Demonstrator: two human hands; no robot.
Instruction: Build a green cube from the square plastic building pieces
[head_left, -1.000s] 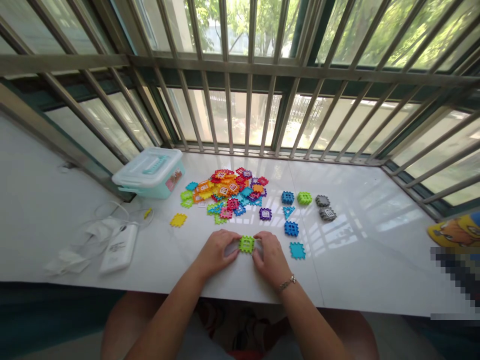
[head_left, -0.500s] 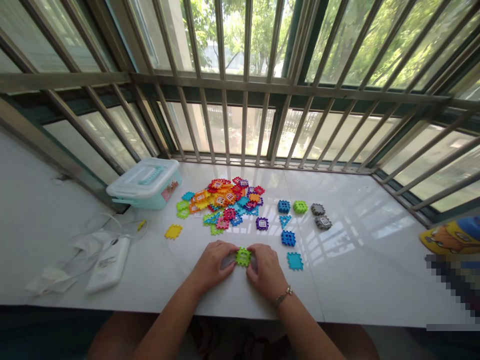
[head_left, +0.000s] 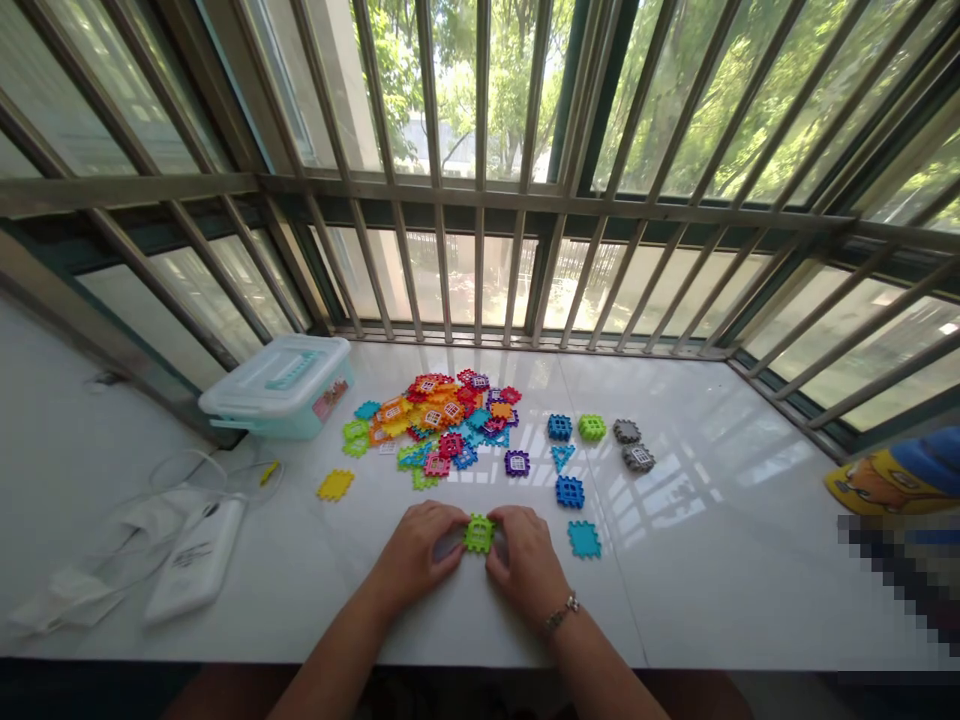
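Both my hands rest on the white counter (head_left: 450,640) near its front edge. My left hand (head_left: 416,552) and my right hand (head_left: 525,562) pinch a green plastic waffle block (head_left: 479,533) from either side. A greyish piece seems to lie behind it, partly hidden by my fingers. A teal block (head_left: 583,539) sits just right of my right hand, and a yellow block (head_left: 335,485) lies to the left of my left hand. Farther ahead spreads a heap of multicoloured waffle blocks (head_left: 442,420).
Sorted blocks stand right of the heap, including grey ones (head_left: 638,458) and a blue one (head_left: 570,491). A lidded plastic box (head_left: 277,388), white power bank (head_left: 195,560) and cables lie at the left. Window bars (head_left: 480,200) run along the back.
The whole scene sits lower in the view as my head tilts up. My hands still hold the green block in about the same place on the counter.
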